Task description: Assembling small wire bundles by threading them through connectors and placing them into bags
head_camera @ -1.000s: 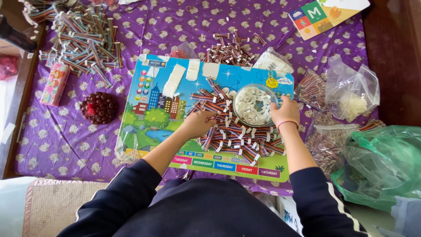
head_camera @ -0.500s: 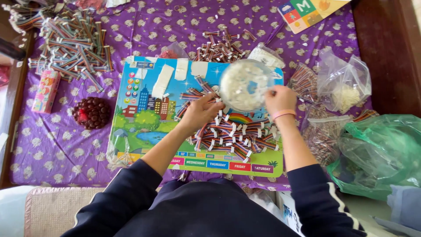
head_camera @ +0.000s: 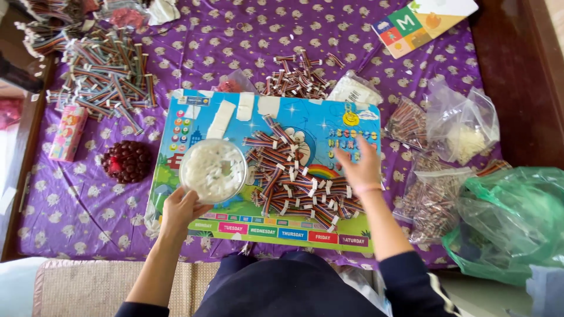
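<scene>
At the far left of the purple patterned cloth [head_camera: 235, 53] lies a loose heap of multicoloured ribbon cables with white ends [head_camera: 106, 73], and nearer, just beside it, a small pink carton [head_camera: 67, 133]. Right of the carton sits a dark red beaded round object [head_camera: 126, 161].

Near the middle lies a colourful cartoon-printed board [head_camera: 235, 226] with a row of coloured day labels along its near edge and strips of white tape at its far edge. The left hand [head_camera: 182, 210] is closed around the near rim of a round clear plastic container filled with small white pieces [head_camera: 212, 170], holding it over the left part of the board. To the right of the container, a pile of short striped ribbon cable pieces [head_camera: 294, 182] covers the centre of the board. The right hand [head_camera: 361, 167] is over the right side of that pile with fingers spread apart and blurred, clasping nothing that shows.

Beyond the board lies another cluster of short cable pieces [head_camera: 299, 76], with a small clear bag of white parts [head_camera: 352, 91] just beside it. Further right are clear plastic bags of small striped pieces [head_camera: 432, 199] and a clear bag holding a pale clump [head_camera: 464, 138]. At the near right sits a crumpled green plastic bag [head_camera: 517, 220]. A colourful printed card [head_camera: 420, 20] lies at the far right.
</scene>
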